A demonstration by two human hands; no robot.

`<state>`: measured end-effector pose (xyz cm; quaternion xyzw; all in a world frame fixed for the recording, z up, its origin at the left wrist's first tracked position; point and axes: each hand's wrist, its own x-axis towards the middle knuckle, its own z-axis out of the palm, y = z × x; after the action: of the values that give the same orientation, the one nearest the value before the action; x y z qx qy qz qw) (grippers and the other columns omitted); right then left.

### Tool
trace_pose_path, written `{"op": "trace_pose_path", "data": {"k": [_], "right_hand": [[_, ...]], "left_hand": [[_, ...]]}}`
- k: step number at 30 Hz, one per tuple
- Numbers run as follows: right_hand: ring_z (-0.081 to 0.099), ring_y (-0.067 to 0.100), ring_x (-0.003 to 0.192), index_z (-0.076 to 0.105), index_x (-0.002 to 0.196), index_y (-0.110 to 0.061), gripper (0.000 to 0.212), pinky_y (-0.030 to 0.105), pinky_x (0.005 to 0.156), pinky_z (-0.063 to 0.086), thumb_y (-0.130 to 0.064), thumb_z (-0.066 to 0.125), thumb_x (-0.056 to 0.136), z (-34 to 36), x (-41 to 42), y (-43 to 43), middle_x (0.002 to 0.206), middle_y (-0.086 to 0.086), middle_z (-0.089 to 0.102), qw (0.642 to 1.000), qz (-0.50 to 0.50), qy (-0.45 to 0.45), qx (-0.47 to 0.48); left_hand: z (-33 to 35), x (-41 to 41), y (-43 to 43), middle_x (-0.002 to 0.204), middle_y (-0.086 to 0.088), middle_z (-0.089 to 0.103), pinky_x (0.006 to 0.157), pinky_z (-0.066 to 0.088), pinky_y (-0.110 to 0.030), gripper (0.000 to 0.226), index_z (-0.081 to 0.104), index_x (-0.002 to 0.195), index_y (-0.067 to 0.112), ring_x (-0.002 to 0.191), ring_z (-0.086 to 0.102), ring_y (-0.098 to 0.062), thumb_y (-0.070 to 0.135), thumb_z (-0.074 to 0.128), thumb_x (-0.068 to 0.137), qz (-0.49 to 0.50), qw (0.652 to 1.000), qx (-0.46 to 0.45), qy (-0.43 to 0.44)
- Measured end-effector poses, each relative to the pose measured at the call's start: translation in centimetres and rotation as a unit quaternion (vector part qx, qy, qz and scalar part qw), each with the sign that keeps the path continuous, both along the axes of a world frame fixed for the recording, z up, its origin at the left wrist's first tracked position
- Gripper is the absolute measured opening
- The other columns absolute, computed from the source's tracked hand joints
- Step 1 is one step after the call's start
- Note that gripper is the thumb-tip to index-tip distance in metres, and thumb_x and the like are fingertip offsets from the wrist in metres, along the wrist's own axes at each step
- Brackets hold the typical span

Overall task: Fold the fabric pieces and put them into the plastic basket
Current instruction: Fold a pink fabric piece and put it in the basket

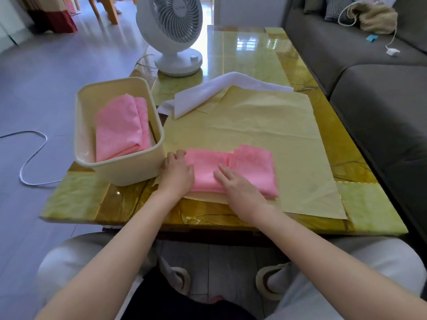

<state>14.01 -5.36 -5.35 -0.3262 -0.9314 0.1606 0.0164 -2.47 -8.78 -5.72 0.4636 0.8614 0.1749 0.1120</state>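
Left hand: the left hand (177, 172) is resting at the left end of the folded pink cloth (233, 170), centre of the frame, fingers curled over that edge and gripping it, knuckles just beside the basket wall.
Right hand: the right hand (235, 183) is lying flat and open on the near middle of the same cloth, fingers spread and pointing to the upper left, holding nothing, only pressing down.
Folded pink cloth: it is sitting as a layered rectangle on the near part of the yellow fabric (265, 125); its right end is showing several stacked edges, slightly stepped.
Yellow fabric: it is lying spread flat over the table (76, 199), its zigzag-cut near edge running close to the table's front edge at lower right.
White fabric: the white fabric (217, 93) is lying loosely bunched across the far left corner of the yellow sheet, above centre.
Plastic basket: the cream plastic basket (129, 168) is standing at centre left on the table's left part, holding another folded pink piece (120, 128); room is showing along its left inner wall.
Open room: the yellow sheet right of and beyond the hands is lying bare.
Far end: a white fan (173, 33) is standing at top centre, apart from the fabrics.
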Motion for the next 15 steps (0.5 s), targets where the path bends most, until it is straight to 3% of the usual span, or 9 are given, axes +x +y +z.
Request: {"op": "trace_pose_path", "data": {"k": [4,7,10,15], "right_hand": [[0.001,0.027,0.147,0.005,0.150,-0.005,0.071,0.037,0.121,0.006,0.011,0.033,0.086,-1.1,-0.8,-1.2,0.158,0.015,0.001,0.993,0.023,-0.116,0.031],[-0.003,0.026,0.147,0.002,0.150,-0.004,0.073,0.038,0.121,0.003,0.010,0.033,0.085,-1.4,-0.7,-1.1,0.158,0.014,-0.002,0.992,0.012,-0.128,-0.009],[0.009,0.021,0.147,0.015,0.150,-0.008,0.064,0.033,0.121,0.008,0.002,0.036,0.090,-0.6,-0.5,-0.3,0.158,0.010,0.011,0.992,-0.021,-0.045,-0.116],[0.048,0.017,0.122,0.035,0.138,-0.010,0.039,0.031,0.106,0.041,-0.008,0.033,0.100,1.1,0.4,0.9,0.136,0.008,0.048,0.953,-0.099,0.150,-0.245]], "left_hand": [[-0.2,0.4,-0.4,0.135,-0.021,0.043,0.105,0.032,-0.037,0.045,0.032,0.138,0.003,0.124,0.042,-0.033,0.021,0.041,0.098,0.004,0.999,-0.042,0.009],[0.3,0.5,-0.1,0.134,-0.020,0.044,0.097,0.040,-0.035,0.044,0.031,0.136,0.002,0.120,0.048,-0.033,0.019,0.042,0.098,0.031,0.998,-0.034,-0.037],[1.5,0.5,0.1,0.127,-0.020,0.052,0.081,0.045,-0.035,0.045,0.028,0.136,0.004,0.109,0.055,-0.033,0.017,0.045,0.097,0.053,0.991,-0.016,-0.118],[4.7,2.9,0.7,0.103,-0.012,0.060,0.060,0.048,-0.024,0.037,0.034,0.128,0.006,0.075,0.056,-0.015,0.015,0.050,0.095,0.013,0.973,0.154,-0.173]]}}
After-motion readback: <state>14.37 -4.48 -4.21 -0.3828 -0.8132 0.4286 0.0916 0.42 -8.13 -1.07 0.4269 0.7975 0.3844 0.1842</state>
